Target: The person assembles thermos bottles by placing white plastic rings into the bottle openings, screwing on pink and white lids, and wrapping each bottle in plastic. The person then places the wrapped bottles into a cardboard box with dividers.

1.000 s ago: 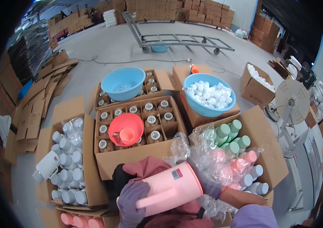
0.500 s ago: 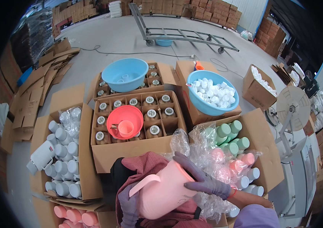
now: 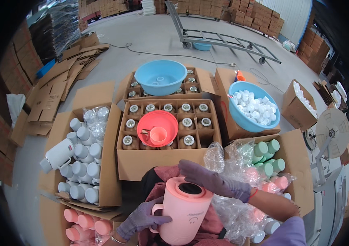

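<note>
A pink insulated jug (image 3: 184,217) with a dark round opening in its top stands nearly upright against my lap, leaning slightly. My left hand (image 3: 143,218) is closed around its handle at the left side. Stretched out fairly flat, my right hand (image 3: 213,180) lies along the far right edge of the jug's top, its fingers pointing left. Both hands wear grey-purple gloves. Right of the jug, an open carton (image 3: 299,180) holds green, pink and pale blue jugs, partly under clear plastic bags (image 3: 240,215).
Ahead, a divided carton (image 3: 158,164) holds silver-topped bottles; a red basin (image 3: 170,119) with a pink cup (image 3: 158,135) rests on them. Behind are a blue basin (image 3: 162,86) and another basin (image 3: 234,108) of white caps. Pale blue jugs (image 3: 85,170) fill the left carton.
The jug has swung from lying tilted to nearly upright, its opening now facing up. My right hand has flattened over its rim. The scene has shifted rightward in view.
</note>
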